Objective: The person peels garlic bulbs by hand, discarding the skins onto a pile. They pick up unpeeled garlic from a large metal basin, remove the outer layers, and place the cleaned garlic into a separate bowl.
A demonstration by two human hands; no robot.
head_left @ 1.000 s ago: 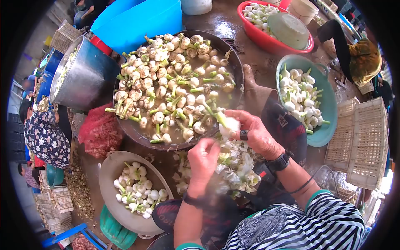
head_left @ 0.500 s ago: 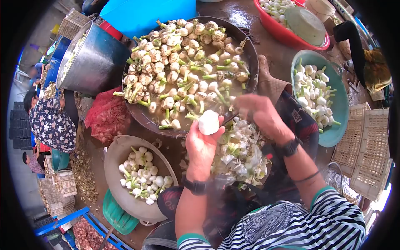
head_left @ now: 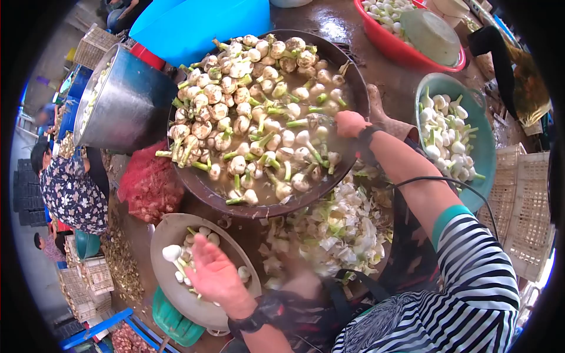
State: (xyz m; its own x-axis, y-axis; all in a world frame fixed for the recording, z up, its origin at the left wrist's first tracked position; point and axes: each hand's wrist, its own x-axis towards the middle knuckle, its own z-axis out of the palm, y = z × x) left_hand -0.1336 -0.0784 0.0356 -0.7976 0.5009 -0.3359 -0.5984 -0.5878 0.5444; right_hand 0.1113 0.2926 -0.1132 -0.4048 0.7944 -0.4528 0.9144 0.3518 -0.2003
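Over the grey oval basin [head_left: 166,226], my left hand [head_left: 216,273] is open with its fingers spread. A white, peeled garlic bulb [head_left: 172,253] with its stem lies or hangs just left of the fingers; whether it touches the bulbs below I cannot tell. Other peeled garlic bulbs [head_left: 209,236] in that basin are partly hidden by the hand. My right hand [head_left: 351,124] is closed at the right side of the wide dark pan [head_left: 247,212], beside the rim. What its fingers hold is hidden. Muddy water and many unpeeled garlic bulbs [head_left: 226,97] fill the pan.
A heap of garlic peelings [head_left: 347,226] lies in front of me. To the right stand a green basin of peeled garlic [head_left: 488,153] and wicker crates [head_left: 529,212]. A metal pot [head_left: 138,100], a red net sack [head_left: 147,191] and a person [head_left: 72,185] are at left.
My left hand has moved down and left to the grey basin and opened, letting go of the garlic bulb. My right hand has moved up to the pan's right side and closed.
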